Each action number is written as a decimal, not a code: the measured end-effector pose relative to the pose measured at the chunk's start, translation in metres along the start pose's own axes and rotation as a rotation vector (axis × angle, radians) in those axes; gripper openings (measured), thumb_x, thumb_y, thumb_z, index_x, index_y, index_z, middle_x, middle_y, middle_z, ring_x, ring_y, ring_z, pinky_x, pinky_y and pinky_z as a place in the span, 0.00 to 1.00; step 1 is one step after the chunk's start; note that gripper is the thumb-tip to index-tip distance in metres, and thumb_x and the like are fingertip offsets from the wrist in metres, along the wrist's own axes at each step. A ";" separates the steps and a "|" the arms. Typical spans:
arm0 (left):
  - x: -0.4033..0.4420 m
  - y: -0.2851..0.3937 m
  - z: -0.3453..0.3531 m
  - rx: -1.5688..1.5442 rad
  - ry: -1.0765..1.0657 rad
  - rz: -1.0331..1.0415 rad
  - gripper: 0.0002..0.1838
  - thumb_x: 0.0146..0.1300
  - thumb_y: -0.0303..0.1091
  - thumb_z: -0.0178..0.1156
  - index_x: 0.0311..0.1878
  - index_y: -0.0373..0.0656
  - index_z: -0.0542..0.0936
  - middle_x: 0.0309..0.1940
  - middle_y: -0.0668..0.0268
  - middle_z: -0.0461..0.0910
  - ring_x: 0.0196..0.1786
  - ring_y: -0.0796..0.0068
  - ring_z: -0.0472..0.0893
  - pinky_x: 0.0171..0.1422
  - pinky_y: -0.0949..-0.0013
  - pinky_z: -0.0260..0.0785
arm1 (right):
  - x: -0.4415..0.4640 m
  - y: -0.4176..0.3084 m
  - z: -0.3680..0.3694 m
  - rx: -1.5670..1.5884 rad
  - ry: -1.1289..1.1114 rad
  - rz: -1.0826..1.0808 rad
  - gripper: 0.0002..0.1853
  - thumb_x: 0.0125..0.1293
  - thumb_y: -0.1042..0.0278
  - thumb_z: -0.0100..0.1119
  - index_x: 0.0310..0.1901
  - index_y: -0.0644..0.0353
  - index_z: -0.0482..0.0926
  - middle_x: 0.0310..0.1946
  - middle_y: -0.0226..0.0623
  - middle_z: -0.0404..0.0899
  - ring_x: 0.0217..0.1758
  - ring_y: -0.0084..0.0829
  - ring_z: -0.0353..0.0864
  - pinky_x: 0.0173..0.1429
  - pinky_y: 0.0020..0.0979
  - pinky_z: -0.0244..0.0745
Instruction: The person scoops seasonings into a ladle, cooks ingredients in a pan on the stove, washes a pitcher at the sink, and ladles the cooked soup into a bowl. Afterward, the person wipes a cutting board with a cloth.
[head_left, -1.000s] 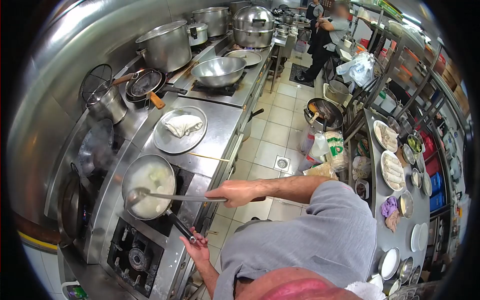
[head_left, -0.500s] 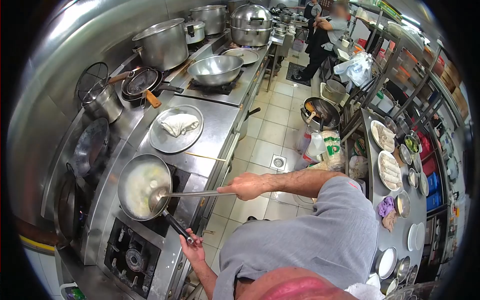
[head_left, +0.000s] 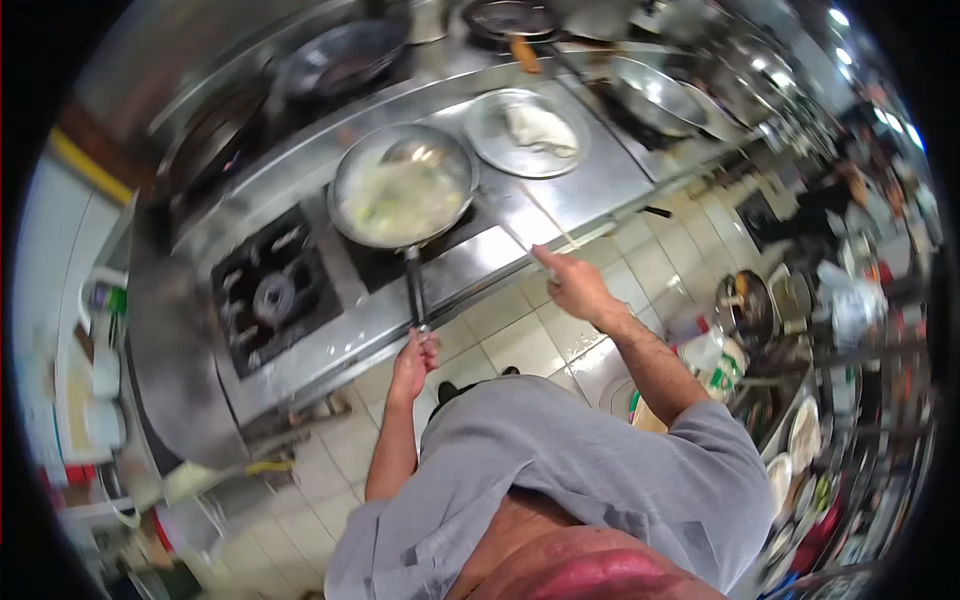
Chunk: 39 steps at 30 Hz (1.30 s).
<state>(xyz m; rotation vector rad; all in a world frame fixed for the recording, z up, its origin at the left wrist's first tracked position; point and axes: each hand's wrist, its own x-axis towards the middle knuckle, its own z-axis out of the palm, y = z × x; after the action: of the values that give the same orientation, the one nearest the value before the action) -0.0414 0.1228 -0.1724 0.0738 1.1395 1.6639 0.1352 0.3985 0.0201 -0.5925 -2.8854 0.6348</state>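
Note:
A frying pan (head_left: pixel 405 235) with pale, cloudy liquid and light pieces in it sits over a burner on the steel stove. My left hand (head_left: pixel 416 362) is closed round the end of its black handle (head_left: pixel 416 290). My right hand (head_left: pixel 580 288) grips the metal ladle (head_left: pixel 518 234), whose shaft runs toward the pan. The ladle's bowl is blurred near the pan's far right part. Right of the pan, a round metal tray (head_left: pixel 490 118) carries a folded white cloth (head_left: pixel 540 132).
An unlit burner (head_left: pixel 274 298) lies left of the pan. Behind are a dark wok (head_left: pixel 345 62) and a wide metal bowl (head_left: pixel 655 98). A pan with utensils (head_left: pixel 745 303) stands beyond the aisle at right. Part of the view is motion-blurred.
The view has swung left, so the stove now lies across the upper frame. My left hand keeps the pan handle and my right hand keeps the ladle.

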 end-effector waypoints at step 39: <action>0.092 -0.056 -0.020 -0.770 0.294 0.040 0.20 0.58 0.52 0.51 0.42 0.46 0.74 0.36 0.65 0.76 0.40 0.65 0.75 0.45 0.61 0.65 | 0.032 -0.054 0.008 1.537 -0.245 0.548 0.33 0.50 0.81 0.55 0.61 0.67 0.60 0.22 0.33 0.73 0.15 0.23 0.70 0.18 0.25 0.66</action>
<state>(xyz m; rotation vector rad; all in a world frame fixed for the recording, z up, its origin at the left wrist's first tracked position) -0.0520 0.1794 -0.2655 -0.6563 0.6324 2.0898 0.0854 0.3633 0.0368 -0.9281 -1.4360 2.5826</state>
